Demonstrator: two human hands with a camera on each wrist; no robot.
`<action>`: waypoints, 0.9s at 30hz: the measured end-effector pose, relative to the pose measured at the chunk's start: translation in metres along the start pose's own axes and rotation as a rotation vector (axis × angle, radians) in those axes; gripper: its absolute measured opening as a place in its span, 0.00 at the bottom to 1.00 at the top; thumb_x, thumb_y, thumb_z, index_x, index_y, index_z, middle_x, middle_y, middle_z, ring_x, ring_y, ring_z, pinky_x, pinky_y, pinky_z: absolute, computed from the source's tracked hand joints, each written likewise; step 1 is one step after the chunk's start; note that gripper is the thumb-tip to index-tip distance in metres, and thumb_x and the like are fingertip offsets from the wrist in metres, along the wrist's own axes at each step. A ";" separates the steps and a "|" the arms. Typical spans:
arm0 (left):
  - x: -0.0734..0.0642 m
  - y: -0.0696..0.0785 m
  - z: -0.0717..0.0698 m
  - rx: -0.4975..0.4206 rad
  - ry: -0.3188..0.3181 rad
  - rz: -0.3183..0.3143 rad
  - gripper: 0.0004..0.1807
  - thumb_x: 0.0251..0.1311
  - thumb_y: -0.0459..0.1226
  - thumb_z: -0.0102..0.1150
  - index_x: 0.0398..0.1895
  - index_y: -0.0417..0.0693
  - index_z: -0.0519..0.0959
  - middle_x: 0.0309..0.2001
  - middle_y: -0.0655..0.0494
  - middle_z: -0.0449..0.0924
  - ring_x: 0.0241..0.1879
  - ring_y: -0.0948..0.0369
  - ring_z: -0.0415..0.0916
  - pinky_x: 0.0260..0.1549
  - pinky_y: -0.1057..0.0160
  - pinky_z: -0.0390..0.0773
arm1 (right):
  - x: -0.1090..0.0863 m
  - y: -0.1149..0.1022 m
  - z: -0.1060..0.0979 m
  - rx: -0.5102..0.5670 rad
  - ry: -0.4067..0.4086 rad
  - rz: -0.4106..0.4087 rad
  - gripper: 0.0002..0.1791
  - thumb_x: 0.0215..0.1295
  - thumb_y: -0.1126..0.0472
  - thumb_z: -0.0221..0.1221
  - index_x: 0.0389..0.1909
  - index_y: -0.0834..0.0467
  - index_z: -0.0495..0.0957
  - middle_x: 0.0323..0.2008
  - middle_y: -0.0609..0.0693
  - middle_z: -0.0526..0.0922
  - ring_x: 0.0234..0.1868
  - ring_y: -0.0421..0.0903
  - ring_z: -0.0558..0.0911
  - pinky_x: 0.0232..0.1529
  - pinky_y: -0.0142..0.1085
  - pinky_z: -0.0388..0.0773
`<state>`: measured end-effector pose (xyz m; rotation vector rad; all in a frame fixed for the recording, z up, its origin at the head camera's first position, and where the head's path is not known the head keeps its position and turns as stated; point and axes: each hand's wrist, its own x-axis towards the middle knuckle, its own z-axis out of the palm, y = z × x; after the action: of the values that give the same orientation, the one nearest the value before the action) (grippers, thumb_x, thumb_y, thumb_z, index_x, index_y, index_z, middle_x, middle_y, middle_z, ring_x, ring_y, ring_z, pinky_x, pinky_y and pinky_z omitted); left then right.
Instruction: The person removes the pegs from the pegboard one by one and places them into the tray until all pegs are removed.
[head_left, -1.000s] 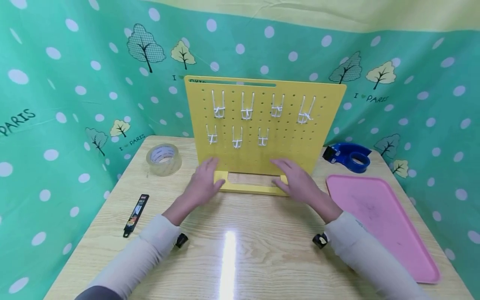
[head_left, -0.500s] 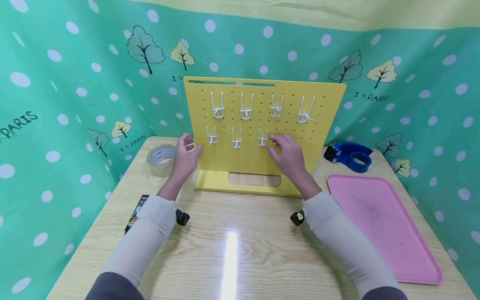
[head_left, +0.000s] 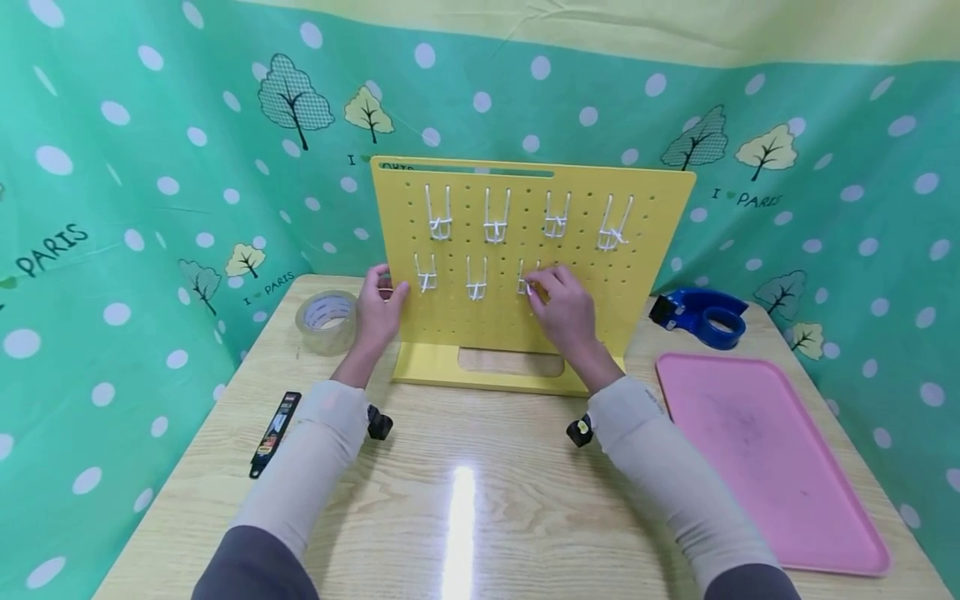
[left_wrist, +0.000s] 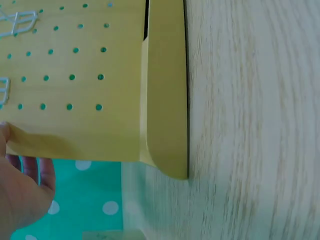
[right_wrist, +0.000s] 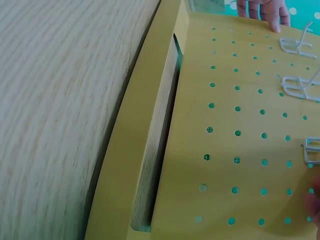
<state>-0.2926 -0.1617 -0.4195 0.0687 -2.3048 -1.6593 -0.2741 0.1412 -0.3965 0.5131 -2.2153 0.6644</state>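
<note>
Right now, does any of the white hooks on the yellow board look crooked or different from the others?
Yes. The top-right hook on the yellow pegboard sits skewed, its wires crossing, while the other hooks hang straight. The right hand pinches the third hook in the lower row; the left hand holds the board's left edge.

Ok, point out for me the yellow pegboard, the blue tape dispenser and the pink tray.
yellow pegboard (head_left: 600, 287), head view, bare face of the board, lower right
blue tape dispenser (head_left: 701, 315), head view, middle of its blue body
pink tray (head_left: 757, 450), head view, bare flat surface of the tray
</note>
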 end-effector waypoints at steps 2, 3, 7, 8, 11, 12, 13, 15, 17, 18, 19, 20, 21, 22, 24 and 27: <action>0.002 -0.001 0.000 0.017 -0.006 0.013 0.23 0.71 0.39 0.59 0.65 0.45 0.69 0.51 0.40 0.77 0.49 0.51 0.75 0.45 0.60 0.79 | 0.001 0.000 0.000 -0.012 0.003 -0.003 0.04 0.65 0.63 0.66 0.39 0.57 0.86 0.37 0.55 0.85 0.34 0.51 0.85 0.30 0.40 0.84; 0.002 -0.001 0.000 0.021 -0.008 0.021 0.22 0.71 0.39 0.59 0.65 0.44 0.69 0.50 0.40 0.77 0.49 0.50 0.75 0.45 0.59 0.79 | 0.001 0.000 -0.001 -0.017 0.005 -0.005 0.04 0.65 0.63 0.66 0.39 0.58 0.87 0.37 0.55 0.85 0.34 0.51 0.85 0.30 0.40 0.84; 0.004 0.000 0.001 0.017 -0.017 0.027 0.22 0.71 0.40 0.60 0.63 0.44 0.70 0.48 0.41 0.76 0.47 0.51 0.75 0.44 0.60 0.78 | 0.002 0.002 -0.002 -0.037 0.020 -0.027 0.03 0.65 0.63 0.66 0.38 0.58 0.87 0.36 0.56 0.86 0.33 0.52 0.86 0.29 0.40 0.85; 0.004 0.000 0.001 0.021 -0.016 0.027 0.21 0.71 0.40 0.61 0.63 0.44 0.70 0.48 0.42 0.77 0.47 0.51 0.75 0.43 0.61 0.77 | 0.002 0.002 -0.002 -0.042 0.025 -0.034 0.03 0.66 0.63 0.66 0.37 0.58 0.87 0.36 0.56 0.86 0.32 0.52 0.86 0.29 0.40 0.84; 0.004 0.000 0.004 0.025 -0.017 0.032 0.21 0.70 0.40 0.61 0.62 0.44 0.71 0.47 0.42 0.77 0.45 0.53 0.75 0.41 0.64 0.77 | 0.002 0.003 -0.004 -0.054 0.049 -0.059 0.03 0.65 0.63 0.66 0.36 0.58 0.87 0.35 0.56 0.86 0.32 0.52 0.86 0.30 0.41 0.85; 0.004 0.000 0.004 0.027 -0.018 0.038 0.21 0.70 0.40 0.61 0.62 0.44 0.71 0.47 0.42 0.78 0.45 0.53 0.75 0.41 0.65 0.77 | 0.002 0.004 -0.005 -0.058 0.056 -0.068 0.04 0.66 0.63 0.65 0.36 0.58 0.88 0.35 0.56 0.86 0.32 0.52 0.86 0.30 0.41 0.86; 0.004 0.000 0.005 0.029 -0.020 0.040 0.21 0.70 0.41 0.61 0.62 0.44 0.71 0.47 0.41 0.78 0.45 0.53 0.76 0.40 0.65 0.77 | 0.001 0.005 -0.005 -0.064 0.064 -0.078 0.04 0.66 0.63 0.65 0.35 0.58 0.88 0.35 0.56 0.87 0.32 0.52 0.86 0.31 0.41 0.86; 0.005 -0.001 0.005 0.033 -0.022 0.040 0.21 0.70 0.41 0.61 0.62 0.44 0.72 0.48 0.41 0.79 0.45 0.53 0.76 0.41 0.64 0.78 | 0.002 0.005 -0.006 -0.070 0.081 -0.102 0.04 0.66 0.63 0.65 0.35 0.58 0.88 0.34 0.56 0.87 0.32 0.52 0.87 0.32 0.41 0.86; 0.005 -0.002 0.005 0.038 -0.016 0.034 0.21 0.70 0.41 0.60 0.62 0.45 0.72 0.48 0.40 0.79 0.45 0.52 0.76 0.41 0.63 0.78 | 0.003 0.005 -0.006 -0.079 0.096 -0.132 0.04 0.66 0.63 0.65 0.34 0.58 0.87 0.34 0.56 0.87 0.32 0.52 0.87 0.32 0.41 0.86; 0.005 -0.002 0.004 0.042 -0.012 0.031 0.21 0.70 0.41 0.60 0.62 0.45 0.72 0.49 0.40 0.79 0.45 0.52 0.76 0.41 0.63 0.79 | 0.003 0.004 -0.006 -0.081 0.104 -0.147 0.04 0.66 0.63 0.65 0.34 0.58 0.87 0.33 0.56 0.87 0.32 0.52 0.87 0.32 0.41 0.86; 0.005 -0.002 0.003 0.045 -0.008 0.026 0.21 0.70 0.41 0.60 0.62 0.46 0.72 0.49 0.41 0.79 0.45 0.52 0.77 0.41 0.63 0.79 | 0.004 0.004 -0.006 -0.084 0.111 -0.160 0.04 0.66 0.63 0.65 0.33 0.58 0.87 0.33 0.56 0.87 0.32 0.52 0.87 0.31 0.41 0.86; 0.005 -0.002 0.002 0.050 -0.003 0.022 0.21 0.70 0.41 0.60 0.62 0.46 0.72 0.49 0.41 0.79 0.45 0.52 0.77 0.41 0.63 0.79 | 0.005 0.003 -0.006 -0.083 0.119 -0.172 0.04 0.66 0.64 0.65 0.33 0.58 0.87 0.33 0.56 0.88 0.31 0.52 0.87 0.31 0.41 0.86; 0.004 -0.002 0.001 0.053 0.000 0.019 0.20 0.70 0.41 0.60 0.62 0.46 0.72 0.48 0.41 0.79 0.45 0.52 0.77 0.41 0.64 0.79 | 0.006 0.002 -0.007 -0.081 0.125 -0.182 0.04 0.66 0.64 0.65 0.33 0.58 0.87 0.33 0.56 0.88 0.31 0.52 0.87 0.31 0.41 0.86; 0.004 -0.003 0.000 0.054 0.001 0.019 0.20 0.70 0.41 0.60 0.62 0.46 0.72 0.48 0.42 0.79 0.45 0.52 0.77 0.40 0.64 0.79 | 0.006 0.001 -0.007 -0.077 0.132 -0.187 0.03 0.65 0.64 0.65 0.32 0.58 0.87 0.32 0.55 0.88 0.31 0.52 0.87 0.31 0.41 0.86; 0.003 -0.003 -0.001 0.052 -0.002 0.022 0.20 0.70 0.40 0.60 0.61 0.45 0.72 0.47 0.42 0.79 0.45 0.53 0.76 0.39 0.65 0.78 | 0.006 0.000 -0.010 -0.059 0.140 -0.187 0.03 0.64 0.64 0.66 0.32 0.58 0.86 0.32 0.55 0.87 0.30 0.51 0.87 0.31 0.40 0.86; 0.003 -0.004 -0.003 0.049 -0.013 0.022 0.19 0.71 0.40 0.61 0.61 0.44 0.72 0.47 0.42 0.79 0.44 0.54 0.76 0.38 0.67 0.77 | 0.003 -0.002 -0.018 -0.038 0.141 -0.181 0.03 0.64 0.63 0.67 0.32 0.58 0.86 0.32 0.55 0.88 0.30 0.51 0.87 0.29 0.39 0.85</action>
<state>-0.2950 -0.1665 -0.4213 0.0433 -2.3476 -1.5981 -0.2655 0.1501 -0.3833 0.6199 -2.0179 0.5455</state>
